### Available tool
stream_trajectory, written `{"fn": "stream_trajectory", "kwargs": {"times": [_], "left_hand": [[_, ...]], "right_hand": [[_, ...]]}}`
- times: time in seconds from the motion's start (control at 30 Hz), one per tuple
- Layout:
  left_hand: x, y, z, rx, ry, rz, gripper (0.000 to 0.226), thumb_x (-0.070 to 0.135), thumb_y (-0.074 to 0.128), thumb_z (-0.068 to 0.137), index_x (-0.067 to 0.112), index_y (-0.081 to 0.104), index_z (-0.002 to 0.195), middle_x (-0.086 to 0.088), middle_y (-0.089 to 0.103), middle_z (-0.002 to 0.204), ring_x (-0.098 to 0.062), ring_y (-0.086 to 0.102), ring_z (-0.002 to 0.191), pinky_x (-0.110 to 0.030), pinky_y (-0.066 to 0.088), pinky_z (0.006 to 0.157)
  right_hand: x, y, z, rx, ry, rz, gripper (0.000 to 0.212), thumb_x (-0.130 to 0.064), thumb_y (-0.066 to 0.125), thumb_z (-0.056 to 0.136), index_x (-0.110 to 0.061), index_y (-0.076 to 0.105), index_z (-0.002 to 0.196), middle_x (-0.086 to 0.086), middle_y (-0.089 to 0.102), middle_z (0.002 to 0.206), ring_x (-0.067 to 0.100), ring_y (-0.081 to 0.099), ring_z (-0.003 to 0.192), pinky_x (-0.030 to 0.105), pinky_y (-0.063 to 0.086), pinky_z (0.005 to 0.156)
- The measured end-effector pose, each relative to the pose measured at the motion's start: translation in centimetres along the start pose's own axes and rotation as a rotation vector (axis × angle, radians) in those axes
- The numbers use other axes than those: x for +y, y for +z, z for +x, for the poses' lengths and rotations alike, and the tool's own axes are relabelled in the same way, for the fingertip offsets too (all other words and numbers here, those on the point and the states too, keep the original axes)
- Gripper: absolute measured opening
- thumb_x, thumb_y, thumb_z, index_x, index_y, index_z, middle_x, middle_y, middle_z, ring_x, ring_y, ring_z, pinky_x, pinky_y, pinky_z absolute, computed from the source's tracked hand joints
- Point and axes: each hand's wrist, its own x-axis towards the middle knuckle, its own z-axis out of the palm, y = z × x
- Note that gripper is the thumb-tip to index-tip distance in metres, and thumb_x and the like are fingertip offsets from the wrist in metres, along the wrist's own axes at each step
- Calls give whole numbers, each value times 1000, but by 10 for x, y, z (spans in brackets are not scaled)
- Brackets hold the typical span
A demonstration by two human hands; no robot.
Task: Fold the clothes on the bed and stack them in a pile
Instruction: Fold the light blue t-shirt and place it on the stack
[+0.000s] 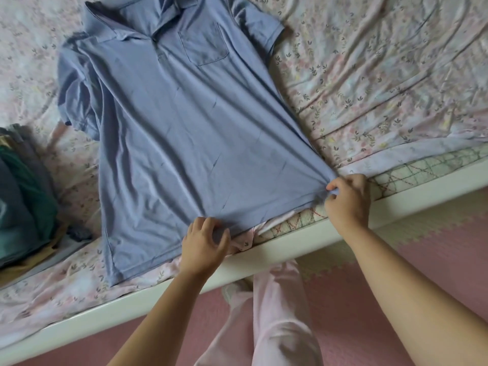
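A blue-grey polo shirt [171, 122] lies front-up and spread flat on the bed, its collar at the far side and its hem at the near edge. My left hand [204, 245] pinches the hem near its middle. My right hand [348, 199] grips the hem's right corner, pulling the cloth taut. The shirt's left sleeve is bunched, the right sleeve lies flat. A pile of folded clothes [21, 202], dark blue, green and tan, sits at the left edge of the bed.
The bed has a pale floral sheet [383, 75], wrinkled on the right, over a quilted mattress with a white frame edge [290, 249]. Below it are a pink foam floor mat [435, 247] and my pale pink trouser leg [277, 313].
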Motion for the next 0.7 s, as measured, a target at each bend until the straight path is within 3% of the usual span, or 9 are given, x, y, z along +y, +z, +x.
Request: {"fn": "stream_trajectory", "kwargs": {"times": [0.1, 0.23, 0.33, 0.5, 0.7], "left_hand": [[9, -12, 12, 35, -115, -98, 14, 18, 55, 86, 11, 62, 96, -6, 58, 100, -27, 54, 98, -35, 42, 83], [26, -36, 45, 92, -138, -123, 20, 12, 53, 88, 9, 61, 105, -9, 58, 106, -28, 55, 102, -32, 40, 79], [42, -62, 79, 130, -136, -144, 22, 11, 53, 87, 8, 60, 107, -9, 59, 108, -27, 56, 104, -33, 41, 84], [69, -102, 134, 164, -106, -169, 22, 12, 50, 89, 7, 59, 109, -7, 59, 110, -25, 54, 106, -34, 43, 87], [93, -107, 210, 126, -31, -122, 26, 16, 49, 91, 10, 57, 115, -5, 58, 114, -23, 52, 107, -27, 37, 85]], "right_hand": [[-19, -2, -4, 0, -131, 2, 21, 11, 53, 69, 0, 63, 84, 21, 49, 107, 39, 47, 99, 41, 41, 79], [-60, -4, 23, -175, -219, 153, 20, 11, 47, 76, 2, 60, 88, 17, 53, 102, 34, 54, 86, 36, 42, 70], [-97, -4, 58, -227, -172, 347, 22, 13, 48, 77, 3, 62, 91, 18, 60, 97, 31, 57, 86, 32, 43, 75], [-150, -22, 122, -314, -75, 419, 21, -3, 49, 88, -4, 58, 107, 7, 57, 95, 20, 52, 85, 26, 38, 72], [-187, -20, 209, -209, 2, 523, 23, -13, 52, 91, -3, 54, 111, 10, 59, 102, 17, 52, 88, 24, 37, 74]]}}
